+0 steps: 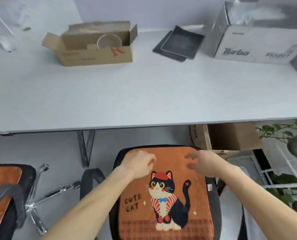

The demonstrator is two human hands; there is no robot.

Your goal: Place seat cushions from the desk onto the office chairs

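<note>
A white desk (144, 92) is seen across the upper half of the view. Below its near edge a black office chair (117, 163) is placed, and its seat is covered by an orange cushion (137, 215) printed with a cat and the words "CUTE CAT". At the left edge a second chair (27, 184) is partly shown, with another orange cushion (0, 184) laid on its seat. On the desk, a grey box (248, 44) marked "Turbo" is set at the far right, an open cardboard box (95, 54) at the far left, and two dark mats (178, 44) are stacked between them. The left hand (139, 163) is laid on the far left part of the cat cushion with fingers curled in; whether fabric is pinched cannot be told. The right hand (206, 165) is blurred, held over the far right corner, its fingers loosely spread and nothing held.
</note>
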